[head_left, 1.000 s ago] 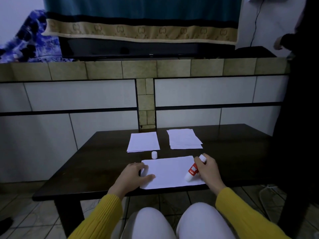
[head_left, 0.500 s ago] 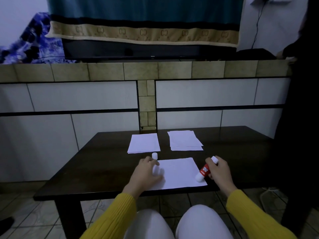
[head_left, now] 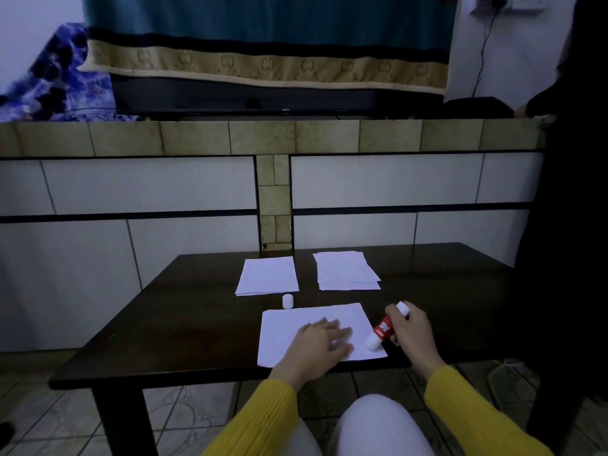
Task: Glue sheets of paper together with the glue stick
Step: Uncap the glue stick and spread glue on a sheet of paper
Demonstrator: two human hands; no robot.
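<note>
A white sheet of paper [head_left: 289, 327] lies near the front edge of the dark table [head_left: 184, 327]. My left hand [head_left: 320, 347] lies flat on the middle of that sheet, fingers straight. My right hand [head_left: 411, 334] grips a red and white glue stick [head_left: 383, 329], tilted, with its white lower end touching the sheet's right front corner. The glue stick's white cap [head_left: 287, 301] stands on the table just beyond the sheet. Farther back lie a single pile of paper [head_left: 268, 276] on the left and a looser stack [head_left: 345, 271] on the right.
A tiled wall with a ledge [head_left: 263, 136] rises behind the table. A person in dark clothing [head_left: 572, 192] stands at the right edge. My knees in white trousers [head_left: 378, 426] are under the table's front edge.
My left hand slid from the sheet's left edge toward its middle. My right hand with the glue stick shifted out to the sheet's right front corner.
</note>
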